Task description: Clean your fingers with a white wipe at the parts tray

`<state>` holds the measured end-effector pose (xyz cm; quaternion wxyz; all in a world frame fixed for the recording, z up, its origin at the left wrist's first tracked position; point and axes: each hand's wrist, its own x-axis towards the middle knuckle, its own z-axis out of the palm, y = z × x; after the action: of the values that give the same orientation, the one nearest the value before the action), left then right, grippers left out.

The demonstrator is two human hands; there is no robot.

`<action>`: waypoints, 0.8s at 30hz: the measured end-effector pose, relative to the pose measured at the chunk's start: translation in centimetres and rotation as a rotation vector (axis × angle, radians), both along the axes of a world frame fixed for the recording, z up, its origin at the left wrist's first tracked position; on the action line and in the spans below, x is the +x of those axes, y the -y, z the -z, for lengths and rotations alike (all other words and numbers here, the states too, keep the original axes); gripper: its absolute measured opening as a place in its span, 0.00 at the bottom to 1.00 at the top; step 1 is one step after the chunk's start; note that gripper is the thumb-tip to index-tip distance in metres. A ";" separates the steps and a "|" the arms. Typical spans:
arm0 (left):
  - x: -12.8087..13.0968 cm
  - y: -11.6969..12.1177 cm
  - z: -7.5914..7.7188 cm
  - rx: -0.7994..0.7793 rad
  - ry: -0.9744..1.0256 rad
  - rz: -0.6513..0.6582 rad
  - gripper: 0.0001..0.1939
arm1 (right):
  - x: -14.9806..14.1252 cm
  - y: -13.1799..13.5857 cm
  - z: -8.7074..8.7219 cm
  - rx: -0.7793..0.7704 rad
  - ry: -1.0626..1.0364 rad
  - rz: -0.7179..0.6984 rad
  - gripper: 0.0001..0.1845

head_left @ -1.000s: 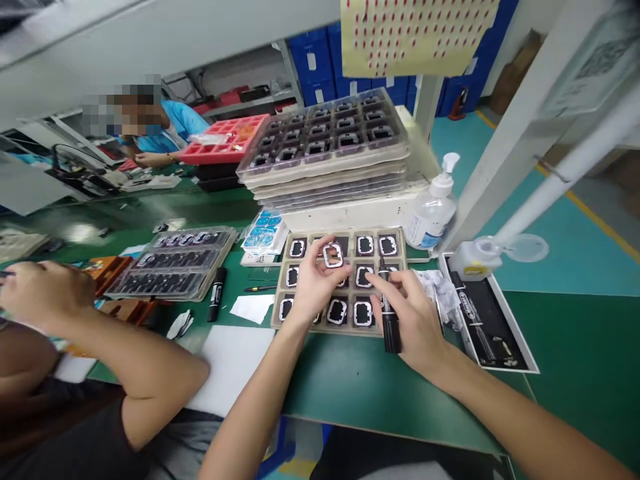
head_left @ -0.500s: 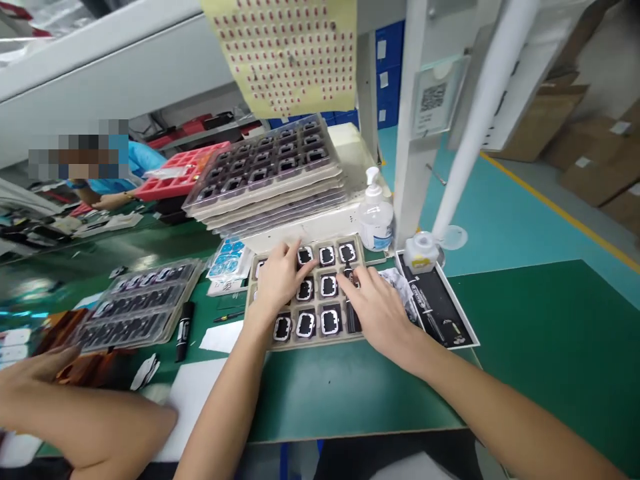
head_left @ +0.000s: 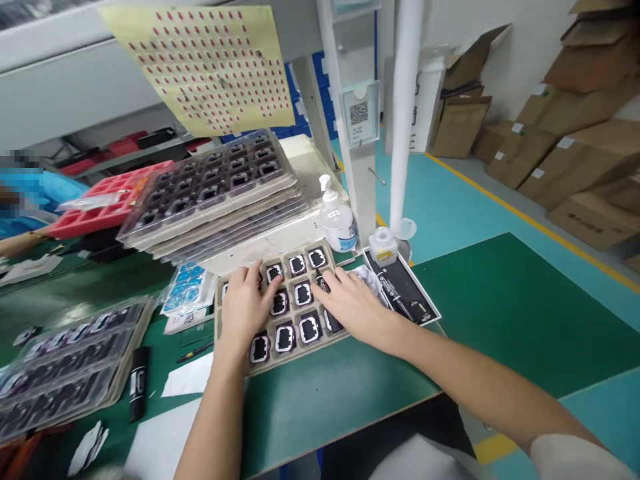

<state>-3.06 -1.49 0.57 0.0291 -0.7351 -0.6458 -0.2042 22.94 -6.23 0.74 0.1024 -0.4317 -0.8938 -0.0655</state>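
A beige tray of black-and-white square frame parts lies on the green table. My left hand rests flat on the tray's left cells with its fingers stretched out and nothing in them. My right hand lies over the tray's right side, fingers curled round a black marker that shows only in part beneath the palm.
Stacked trays of parts stand behind, with a pump bottle and a small bottle beside them. A black sheet with tools lies right of the tray. Covered trays and another marker lie left. Cardboard boxes sit far right.
My left hand has set its frame part down and now lies flat on the tray. My right hand lowered onto the tray. The view swung right, and the neighbour's arm has left it.
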 end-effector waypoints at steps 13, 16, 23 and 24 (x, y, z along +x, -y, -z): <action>4.5 3.3 -2.6 -0.286 1.729 0.265 0.37 | 1.5 3.8 -0.6 0.078 0.008 0.089 0.41; 4.4 3.7 -2.8 -0.278 1.762 0.237 0.34 | 4.4 6.8 -0.8 0.074 -0.108 0.225 0.30; 4.5 4.1 -3.0 -0.310 1.739 0.287 0.31 | 7.1 3.4 0.3 0.018 -0.117 0.373 0.10; 4.6 4.1 -3.0 -0.306 1.733 0.295 0.31 | 6.8 2.5 0.3 0.016 -0.057 0.369 0.09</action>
<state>1.51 -5.58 3.53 -0.5945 -0.3939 -0.3601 -0.6013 29.74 -8.78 0.45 0.1172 -0.5894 -0.7955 -0.0783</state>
